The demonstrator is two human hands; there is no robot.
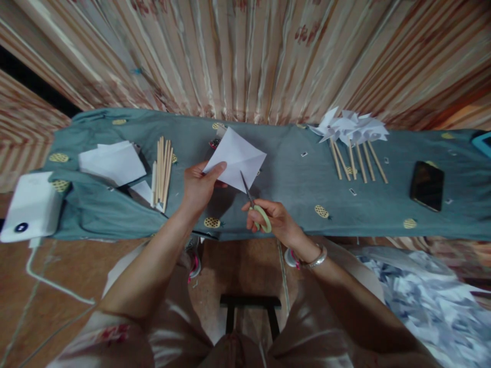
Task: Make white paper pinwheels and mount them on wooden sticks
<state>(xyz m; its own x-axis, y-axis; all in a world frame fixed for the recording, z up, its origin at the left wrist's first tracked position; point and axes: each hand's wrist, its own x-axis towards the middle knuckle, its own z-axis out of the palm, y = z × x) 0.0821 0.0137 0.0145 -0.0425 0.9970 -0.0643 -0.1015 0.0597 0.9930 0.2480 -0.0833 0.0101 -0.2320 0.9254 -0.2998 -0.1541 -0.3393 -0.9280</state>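
Observation:
My left hand [199, 186] pinches the left corner of a white paper square [238, 156], thumb on top and fingers beneath. The sheet is held up above the cloth, turned like a diamond, with faint creases across it. In my right hand [274, 217] is a pair of scissors [261, 217] with light green handles, fingers through the loops. Its dark blades lie over the lower corner of the paper and point toward the middle. Whether they are cutting at this instant I cannot tell.
A green pineapple-print cloth [291, 179] covers the narrow table. Wooden sticks [164, 168] and stacked white paper [115, 163] lie left; a white device [32, 204] sits at the end. Right are paper pinwheels [353, 128] on sticks and a black phone [427, 185]. A bag of paper pieces [433, 301] stands below.

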